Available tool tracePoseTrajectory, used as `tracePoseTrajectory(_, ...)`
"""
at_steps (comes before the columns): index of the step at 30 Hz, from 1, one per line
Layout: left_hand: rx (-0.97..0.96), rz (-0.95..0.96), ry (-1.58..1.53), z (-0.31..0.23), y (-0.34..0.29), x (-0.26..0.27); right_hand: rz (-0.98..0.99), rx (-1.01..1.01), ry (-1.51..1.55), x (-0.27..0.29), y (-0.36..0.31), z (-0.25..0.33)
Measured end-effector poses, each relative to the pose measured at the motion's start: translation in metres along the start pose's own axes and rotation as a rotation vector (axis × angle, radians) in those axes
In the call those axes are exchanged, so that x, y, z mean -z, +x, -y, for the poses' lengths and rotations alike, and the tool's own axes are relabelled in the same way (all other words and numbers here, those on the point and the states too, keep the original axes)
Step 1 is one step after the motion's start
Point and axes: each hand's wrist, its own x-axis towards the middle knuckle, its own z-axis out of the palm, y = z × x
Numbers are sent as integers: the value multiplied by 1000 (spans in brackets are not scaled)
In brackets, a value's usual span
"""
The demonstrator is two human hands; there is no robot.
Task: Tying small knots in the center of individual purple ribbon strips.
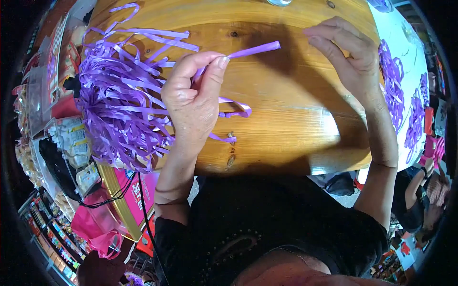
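My left hand (193,90) pinches a purple ribbon (255,49) between thumb and forefinger; its flat end sticks out to the right over the table. To the right and apart from it, my right hand (350,55) is raised with thumb and forefinger brought together. Whatever is between those fingertips, if anything, is too small to make out. Left of my left hand lies a large tangled heap of purple ribbons (119,95), with several loose ends trailing toward me and the far side. A looped ribbon (241,110) pokes out from behind my left wrist.
The wooden table (286,128) spreads beneath both hands. More purple ribbons (392,86) lie on a white surface (403,31) along the right. Packaged goods (76,138) and a pink bag (98,224) crowd the left side. Another person (410,195) is at the lower right.
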Motion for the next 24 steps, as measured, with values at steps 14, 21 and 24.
tracePoseTrajectory(14, -13, 40, 87, 0, -4, -5, 25, 256, -35, -35, 7, 16)
tracePoseTrajectory(21, -46, 37, 37, 6, 0, -5, 145, -10, 310, -33, 2, 21)
tracePoseTrajectory(24, 52, 42, -51, 2, -2, -8, 294, -330, 909, -37, 1, 22)
